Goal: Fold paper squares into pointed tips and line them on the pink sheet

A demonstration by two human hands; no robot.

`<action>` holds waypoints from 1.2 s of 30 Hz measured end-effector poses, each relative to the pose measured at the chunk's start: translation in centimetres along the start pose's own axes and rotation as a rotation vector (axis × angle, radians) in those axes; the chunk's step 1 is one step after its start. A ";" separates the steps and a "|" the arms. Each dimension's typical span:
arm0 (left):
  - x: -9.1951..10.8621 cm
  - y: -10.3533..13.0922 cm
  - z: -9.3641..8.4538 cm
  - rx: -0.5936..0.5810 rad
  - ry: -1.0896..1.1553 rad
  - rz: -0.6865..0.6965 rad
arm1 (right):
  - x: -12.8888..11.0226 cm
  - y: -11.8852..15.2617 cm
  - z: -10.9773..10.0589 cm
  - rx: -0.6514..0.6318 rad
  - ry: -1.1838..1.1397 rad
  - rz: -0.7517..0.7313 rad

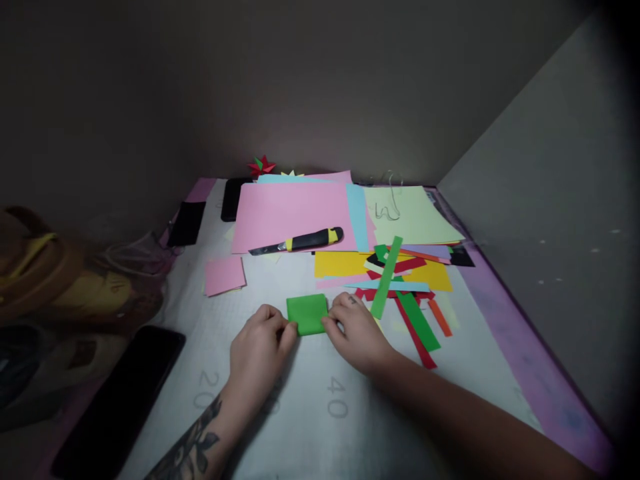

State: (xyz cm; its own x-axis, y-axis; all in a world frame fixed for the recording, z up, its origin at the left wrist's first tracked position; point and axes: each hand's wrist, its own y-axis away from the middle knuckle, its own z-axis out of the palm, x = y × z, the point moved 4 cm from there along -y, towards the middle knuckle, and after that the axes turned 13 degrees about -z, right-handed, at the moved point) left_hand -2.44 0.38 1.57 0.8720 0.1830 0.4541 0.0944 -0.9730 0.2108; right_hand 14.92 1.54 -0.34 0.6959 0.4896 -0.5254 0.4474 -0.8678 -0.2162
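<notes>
- From my end, I see the green paper [306,313] lying near the centre of the table [320,447], just beyond the marks "20" and "40"; it looks folded into a small rectangle.
- My left hand [260,343] pinches its near left corner between thumb and fingers.
- My right hand [357,333] grips its right edge, thumb at the near corner, with the other fingers curled.
- To the left, beyond the left hand, I have a small stack of pink squares [225,277].
- Beyond the green paper, a cutter [313,239] lies across the near part of a large pink sheet [293,210], its blade end to the left and its black and yellow handle to the right.
- A blue sheet [357,217] shows at the right of the pink sheet, and right of that a pale green sheet [413,213]. A thin looping line shows over it; I cannot tell whether it is wire or drawn.
- To the right of the green paper, loose strips overlap: a light green strip [387,280], a dark green strip [420,323], a red strip [414,333] and an orange strip [441,317], some over a yellow sheet [333,263].
- Near left lies a black phone [123,400], tilted.
- Far off, by the wall, sits a red and green star [261,165].
</notes>
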 end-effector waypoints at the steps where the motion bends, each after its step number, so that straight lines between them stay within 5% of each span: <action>1: 0.0 0.0 0.0 -0.001 0.000 -0.010 | 0.0 0.0 0.0 0.000 0.006 0.003; 13: 0.2 0.1 0.3 0.108 -0.128 0.034 | -0.4 -0.1 0.1 -0.016 0.139 0.032; 19: 0.0 0.4 1.0 0.221 -0.196 0.306 | -1.0 0.6 0.6 -0.018 0.272 -0.158; 27: -0.1 -0.2 1.1 0.201 -0.274 0.381 | -1.5 0.5 1.6 -0.219 0.394 -0.164; 36: 0.2 -0.6 0.6 0.117 -0.029 0.396 | -1.3 0.3 1.2 -0.199 0.318 -0.118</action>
State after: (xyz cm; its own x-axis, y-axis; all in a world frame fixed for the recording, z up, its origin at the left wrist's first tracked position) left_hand -2.05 0.91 0.97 0.8649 -0.2116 0.4551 -0.1989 -0.9771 -0.0764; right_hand 13.46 0.49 -0.70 0.7587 0.6136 -0.2189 0.6128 -0.7862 -0.0798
